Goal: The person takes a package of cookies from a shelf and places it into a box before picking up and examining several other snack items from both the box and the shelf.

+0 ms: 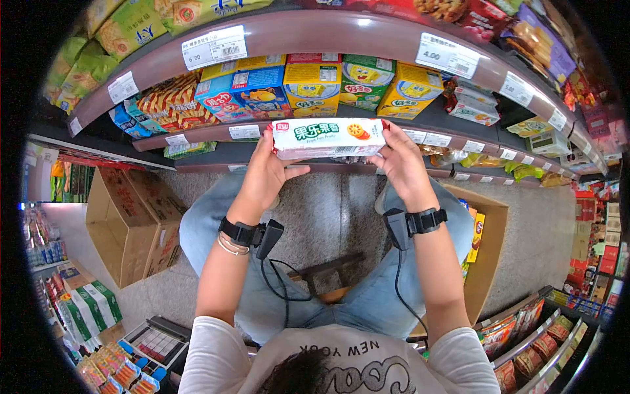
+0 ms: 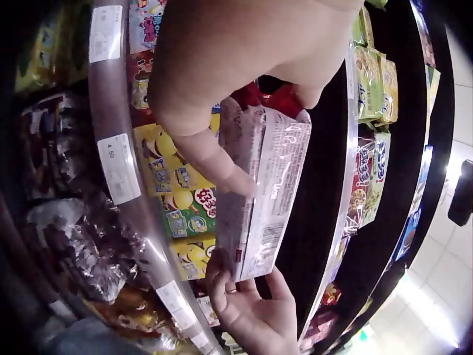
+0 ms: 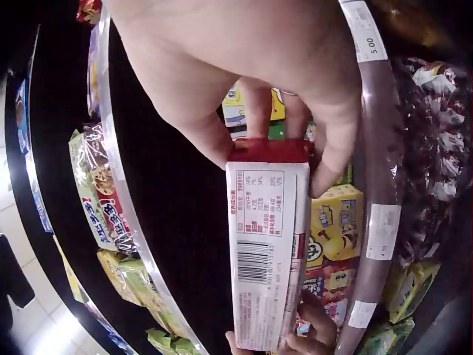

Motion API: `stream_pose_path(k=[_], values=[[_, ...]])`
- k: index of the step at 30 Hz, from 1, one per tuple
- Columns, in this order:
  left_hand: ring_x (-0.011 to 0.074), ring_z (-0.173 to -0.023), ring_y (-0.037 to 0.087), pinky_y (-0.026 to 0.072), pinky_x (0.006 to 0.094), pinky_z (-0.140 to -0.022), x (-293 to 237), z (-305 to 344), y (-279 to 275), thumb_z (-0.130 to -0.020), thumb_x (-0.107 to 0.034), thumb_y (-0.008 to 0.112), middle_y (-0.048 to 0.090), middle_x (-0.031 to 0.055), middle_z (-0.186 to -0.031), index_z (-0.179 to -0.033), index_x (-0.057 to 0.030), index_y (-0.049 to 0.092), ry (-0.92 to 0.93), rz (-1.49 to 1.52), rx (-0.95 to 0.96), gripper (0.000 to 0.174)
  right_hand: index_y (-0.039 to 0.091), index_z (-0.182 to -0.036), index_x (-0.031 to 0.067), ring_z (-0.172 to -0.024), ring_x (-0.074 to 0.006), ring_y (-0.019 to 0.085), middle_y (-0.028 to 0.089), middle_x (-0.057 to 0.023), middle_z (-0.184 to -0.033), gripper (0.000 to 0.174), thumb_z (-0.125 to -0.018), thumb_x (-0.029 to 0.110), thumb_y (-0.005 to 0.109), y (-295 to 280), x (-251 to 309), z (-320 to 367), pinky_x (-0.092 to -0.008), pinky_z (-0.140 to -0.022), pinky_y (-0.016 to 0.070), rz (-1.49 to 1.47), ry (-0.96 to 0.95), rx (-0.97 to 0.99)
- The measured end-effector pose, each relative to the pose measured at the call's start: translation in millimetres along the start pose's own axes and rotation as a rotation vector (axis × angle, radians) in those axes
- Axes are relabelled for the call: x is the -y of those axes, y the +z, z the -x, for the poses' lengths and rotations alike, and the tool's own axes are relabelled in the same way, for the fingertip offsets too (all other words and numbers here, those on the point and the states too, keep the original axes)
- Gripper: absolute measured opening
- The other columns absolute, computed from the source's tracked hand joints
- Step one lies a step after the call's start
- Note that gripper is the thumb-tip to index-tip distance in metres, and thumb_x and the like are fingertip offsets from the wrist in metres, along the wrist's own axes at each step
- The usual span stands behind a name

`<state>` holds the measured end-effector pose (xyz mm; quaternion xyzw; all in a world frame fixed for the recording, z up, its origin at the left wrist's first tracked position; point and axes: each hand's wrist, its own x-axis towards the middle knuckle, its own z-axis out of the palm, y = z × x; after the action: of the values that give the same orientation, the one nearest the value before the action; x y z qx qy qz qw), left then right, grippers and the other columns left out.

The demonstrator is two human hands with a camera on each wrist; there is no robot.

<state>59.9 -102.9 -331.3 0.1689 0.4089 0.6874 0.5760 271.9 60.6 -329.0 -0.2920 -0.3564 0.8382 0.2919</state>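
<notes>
A long white packet with red ends (image 1: 329,138) is held level between both hands, in front of the shelf. At its left end the left hand (image 1: 264,172) grips it with fingers and thumb; the right hand (image 1: 405,164) grips the right end. In the left wrist view the left hand (image 2: 247,66) curls over one end of the packet (image 2: 264,192), with the other hand (image 2: 255,310) at the far end. The right wrist view has the right hand (image 3: 251,74) pinching the red end of the packet (image 3: 266,251), its printed barcode side facing the camera.
Behind the packet, a shelf holds yellow boxes (image 1: 312,85), a blue box (image 1: 259,92) and snack packs; a price-tagged edge (image 1: 354,41) runs above. An open cardboard box (image 1: 125,223) stands on the floor at left, another (image 1: 493,243) at right beside the person's knee.
</notes>
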Motion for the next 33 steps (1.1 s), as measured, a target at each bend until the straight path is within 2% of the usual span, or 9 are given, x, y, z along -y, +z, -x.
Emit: stream_pose_path(k=[5, 9, 14, 17, 18, 22, 28, 31, 33], values=[[0.0259, -0.116, 0.052, 0.0475, 0.0404, -0.093, 11.2, 11.7, 20.6, -0.095, -0.045, 0.045, 0.052, 0.0118, -0.127, -0.134, -0.0079, 0.039, 0.092, -0.076, -0.170, 0.054, 0.053, -0.122, 0.0023, -0.099, -0.0148, 0.059, 0.057, -0.0063, -0.119, 0.041, -0.083, 0.001, 0.064, 4.0, 10.4, 27.6, -0.0269, -0.084, 0.0487, 0.177, -0.209, 0.072], [0.0266, -0.116, 0.052, 0.0468, 0.0410, -0.095, 24.5, 22.1, 33.2, -0.094, -0.043, 0.048, 0.053, 0.0139, -0.125, -0.128, -0.0037, 0.044, 0.005, 0.220, -0.162, 0.052, 0.045, -0.129, -0.0007, -0.110, -0.0167, 0.054, 0.048, -0.0098, -0.130, 0.056, -0.078, -0.009, 0.064, 10.3, 17.0, 56.0, -0.0281, -0.094, 0.0446, 0.143, -0.355, 0.125], [0.0282, -0.108, 0.059, 0.0531, 0.0361, -0.089, 28.5, 27.1, 81.9, -0.096, -0.040, 0.045, 0.058, 0.0195, -0.118, -0.124, 0.0030, 0.046, -0.081, 0.215, -0.107, 0.051, 0.043, -0.130, -0.0014, -0.112, -0.0167, 0.053, 0.051, -0.0098, -0.125, 0.055, -0.080, -0.005, 0.065, -5.5, 40.7, 92.2, -0.0280, -0.096, 0.0435, -0.053, -0.366, 0.017], [0.0265, -0.105, 0.060, 0.0546, 0.0347, -0.084, 24.6, 24.9, 125.7, -0.094, -0.041, 0.048, 0.061, 0.0172, -0.113, -0.123, 0.0022, 0.047, -0.225, 0.066, 0.104, 0.052, 0.047, -0.128, 0.0001, -0.109, -0.0153, 0.054, 0.056, -0.0078, -0.120, 0.047, -0.085, 0.001, 0.063, -30.5, 65.6, 117.4, -0.0266, -0.094, 0.0440, -0.081, -0.388, -0.100], [0.0214, -0.090, 0.063, 0.0546, 0.0280, -0.069, 27.0, 19.7, 134.5, -0.093, -0.041, 0.051, 0.064, 0.0116, -0.102, -0.118, -0.0020, 0.051, -0.302, 0.020, 0.152, 0.046, 0.048, -0.127, 0.0003, -0.106, -0.0144, 0.056, 0.058, -0.0058, -0.115, 0.043, -0.087, 0.006, 0.062, -42.7, 74.5, 125.3, -0.0266, -0.092, 0.0448, -0.041, -0.397, -0.129], [0.0134, -0.068, 0.055, 0.0446, 0.0216, -0.058, 55.7, 0.5, 208.2, -0.092, -0.036, 0.056, 0.060, 0.0028, -0.088, -0.103, -0.0125, 0.053, -0.239, -0.096, 0.083, 0.026, 0.045, -0.133, 0.0072, -0.107, -0.0159, 0.054, 0.052, -0.0037, -0.124, 0.043, -0.093, 0.017, 0.057, -88.5, 105.2, 163.1, -0.0360, -0.085, 0.0503, 0.033, -0.374, -0.253], [0.0124, -0.092, 0.054, 0.0478, 0.0275, -0.073, 114.2, -37.4, 271.8, -0.086, -0.016, 0.066, 0.055, 0.0007, -0.108, -0.128, -0.0171, 0.041, -0.238, -0.251, 0.103, 0.049, 0.046, -0.134, 0.0153, -0.096, -0.0105, 0.056, 0.056, 0.0009, -0.119, 0.041, -0.094, 0.020, 0.055, -154.6, 126.6, 199.8, -0.0294, -0.076, 0.0462, 0.072, -0.241, -0.464], [0.0168, -0.102, 0.055, 0.0496, 0.0320, -0.080, 149.2, -58.8, 275.8, -0.078, -0.008, 0.072, 0.053, 0.0063, -0.115, -0.136, -0.0102, 0.035, -0.148, -0.387, 0.115, 0.069, 0.047, -0.134, 0.0130, -0.095, -0.0113, 0.057, 0.057, -0.0004, -0.118, 0.042, -0.093, 0.017, 0.056, -188.9, 125.5, 190.5, -0.0280, -0.076, 0.0460, 0.193, -0.299, -0.570], [0.0176, -0.101, 0.057, 0.0498, 0.0318, -0.082, 172.6, -83.0, 266.6, -0.077, -0.005, 0.072, 0.056, 0.0086, -0.115, -0.132, -0.0052, 0.039, -0.035, -0.466, 0.098, 0.064, 0.045, -0.133, 0.0090, -0.094, -0.0123, 0.058, 0.058, -0.0034, -0.115, 0.044, -0.090, 0.010, 0.058, -202.7, 127.0, 179.6, -0.0260, -0.077, 0.0469, 0.187, -0.374, -0.542]])
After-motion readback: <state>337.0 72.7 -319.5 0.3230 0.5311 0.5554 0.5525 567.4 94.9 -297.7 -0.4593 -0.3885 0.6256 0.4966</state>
